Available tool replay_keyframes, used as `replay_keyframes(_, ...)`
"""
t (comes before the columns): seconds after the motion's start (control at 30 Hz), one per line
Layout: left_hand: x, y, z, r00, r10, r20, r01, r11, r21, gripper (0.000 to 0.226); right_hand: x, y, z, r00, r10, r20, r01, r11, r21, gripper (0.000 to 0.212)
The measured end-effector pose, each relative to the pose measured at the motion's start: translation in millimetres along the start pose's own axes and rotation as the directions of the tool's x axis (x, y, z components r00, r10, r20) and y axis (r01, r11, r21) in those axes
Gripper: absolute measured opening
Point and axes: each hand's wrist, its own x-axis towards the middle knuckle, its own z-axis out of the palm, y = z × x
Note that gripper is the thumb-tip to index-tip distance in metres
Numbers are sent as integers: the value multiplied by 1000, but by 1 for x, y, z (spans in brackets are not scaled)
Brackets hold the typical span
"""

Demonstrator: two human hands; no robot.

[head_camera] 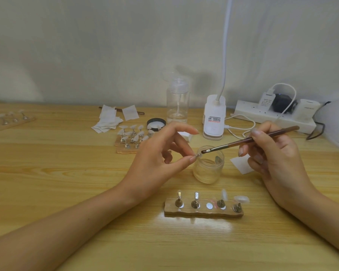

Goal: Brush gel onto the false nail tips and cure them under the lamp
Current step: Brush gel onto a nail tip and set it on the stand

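Left hand (157, 153): pinches nail tip (198, 154) just over gel jar (208, 167).
Right hand (272, 153): grips brush (249, 140), bristles touching the tip.
Advice: light, even strokes; steady pinch.

Your brush (235, 143) was reddish-brown, with dark bristles and a silver ferrule. Your table (67, 173) showed pale yellow wood grain. The jar (207, 171) was clear, the nail tip (198, 154) translucent, the lamp (213, 118) and power strip (249, 112) white, the lid (156, 122) black, the stand (204, 211) tan.
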Motion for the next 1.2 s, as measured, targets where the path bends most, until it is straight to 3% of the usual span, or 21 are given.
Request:
replay_keyframes(0.13, 0, 0, 0, 1000, -1, 2, 1, 1000, 1, 39, -2, -1, 2, 998, -27, 51, 28, 999, -17, 21)
replay_keyframes(0.27, 0, 0, 0, 1000, 0, 1, 0, 1000, 2, 39, 0, 0, 1, 1000, 5, -3, -5, 1000, -23, 18)
replay_keyframes(0.43, 0, 1, 0, 1000, -7, -1, 7, 1000, 5, 39, -2, -1, 2, 999, -23, 46, 24, 1000, -16, 19)
replay_keyframes(0.57, 0, 2, 0, 1000, -9, -4, 9, 1000, 9, 39, 0, -1, 0, 1000, -7, -5, 7, 1000, 7, 19)
replay_keyframes(0.7, 0, 2, 0, 1000, -10, 0, 10, 1000, 10, 39, -1, 1, 0, 999, -22, 46, 22, 1000, -21, 21)
replay_keyframes(0.87, 0, 1, 0, 1000, -6, -2, 6, 1000, 15, 39, -1, -1, 0, 1000, -23, -14, 23, 999, -35, 17)
replay_keyframes(1.03, 0, 1, 0, 1000, -7, 2, 7, 1000, 14, 39, -3, -2, 1, 998, -44, 52, 46, 999, -21, 20)
replay_keyframes(1.2, 0, 1, 0, 1000, -6, 2, 6, 1000, 2, 38, -1, 0, 1, 1000, -9, 6, 10, 999, -40, 17)
